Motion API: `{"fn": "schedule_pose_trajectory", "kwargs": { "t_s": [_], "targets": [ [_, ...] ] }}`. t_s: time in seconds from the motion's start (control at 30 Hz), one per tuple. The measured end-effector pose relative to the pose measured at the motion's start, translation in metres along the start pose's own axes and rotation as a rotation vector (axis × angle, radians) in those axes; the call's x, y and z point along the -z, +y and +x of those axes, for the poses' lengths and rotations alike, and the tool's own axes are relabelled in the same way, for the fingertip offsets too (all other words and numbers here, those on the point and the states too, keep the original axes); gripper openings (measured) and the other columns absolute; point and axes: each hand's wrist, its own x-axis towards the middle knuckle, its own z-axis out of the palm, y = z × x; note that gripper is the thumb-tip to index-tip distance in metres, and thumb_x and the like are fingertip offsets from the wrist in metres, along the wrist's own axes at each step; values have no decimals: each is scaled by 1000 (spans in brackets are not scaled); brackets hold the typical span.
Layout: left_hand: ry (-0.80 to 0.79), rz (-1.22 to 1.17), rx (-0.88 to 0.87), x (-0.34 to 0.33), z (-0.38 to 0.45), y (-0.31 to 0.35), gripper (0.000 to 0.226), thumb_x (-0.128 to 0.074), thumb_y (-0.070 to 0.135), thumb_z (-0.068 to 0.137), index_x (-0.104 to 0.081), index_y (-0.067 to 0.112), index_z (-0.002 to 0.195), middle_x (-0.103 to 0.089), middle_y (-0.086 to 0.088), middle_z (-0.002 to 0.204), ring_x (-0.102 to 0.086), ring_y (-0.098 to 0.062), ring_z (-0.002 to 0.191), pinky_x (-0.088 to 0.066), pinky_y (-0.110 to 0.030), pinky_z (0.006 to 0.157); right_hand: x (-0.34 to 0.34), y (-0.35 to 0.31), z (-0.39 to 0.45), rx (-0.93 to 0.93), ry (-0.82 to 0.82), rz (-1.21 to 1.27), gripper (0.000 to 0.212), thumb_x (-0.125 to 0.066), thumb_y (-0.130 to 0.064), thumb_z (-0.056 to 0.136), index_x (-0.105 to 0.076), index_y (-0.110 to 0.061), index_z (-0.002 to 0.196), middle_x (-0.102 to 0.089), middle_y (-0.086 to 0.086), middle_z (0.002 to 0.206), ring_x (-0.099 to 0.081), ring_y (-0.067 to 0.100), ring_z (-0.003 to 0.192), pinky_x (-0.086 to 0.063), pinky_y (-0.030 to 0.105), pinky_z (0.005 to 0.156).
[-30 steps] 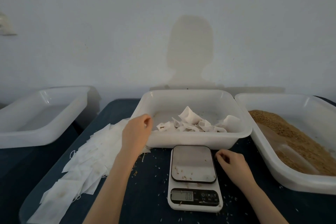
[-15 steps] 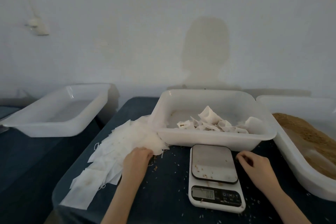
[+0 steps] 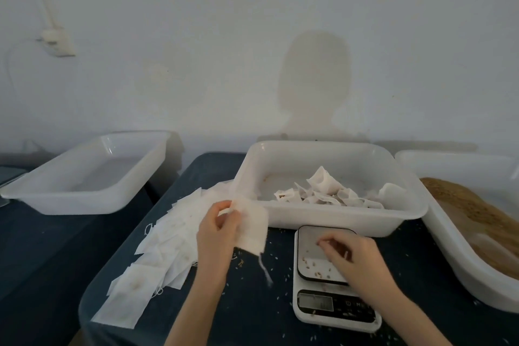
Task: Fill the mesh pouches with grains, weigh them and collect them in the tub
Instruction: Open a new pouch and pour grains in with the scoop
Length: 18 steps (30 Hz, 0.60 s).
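**One empty pouch lifted beside the scale**

Head view: on the dark tabletop (image 3: 252, 314) a middle tub (image 3: 334, 220) holds filled pouches (image 3: 323, 191). A grain tub (image 3: 477, 275), cut off at right, and a spare tub (image 3: 92, 174) flank it. The scale (image 3: 334, 309) display is unreadable. The left hand (image 3: 216, 233) pinches a mesh pouch (image 3: 252, 229) above the flat pouch pile (image 3: 157, 247). The right hand (image 3: 351, 255) hovers over the scale plate, fingers loosely curled and holding nothing.
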Motion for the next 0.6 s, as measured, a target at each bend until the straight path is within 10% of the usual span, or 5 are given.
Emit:
{"fn": "schedule_pose_trajectory", "kwargs": {
  "t_s": [0.23,0.6],
  "targets": [
    [-135,-44,19,-51,-24,9,14,-56,18,91,-49,30,89,-59,-4,69,-51,-6,58,-45,-21,57,-28,-40,1,351,124,-84,17,-65,-45,76,-60,-31,85,-52,-23,88,-53,2,64,-45,13,53],
    [-371,-101,-56,-75,-34,20,19,-63,29,89,-48,27,101,-73,6,82,-68,-7,79,-51,-14,73,-22,-20,20,-55,304,64,6,-65,-38,86,-64,-42,82,-65,-22,70,-62,-4,67,-48,12,58]
  ]
}}
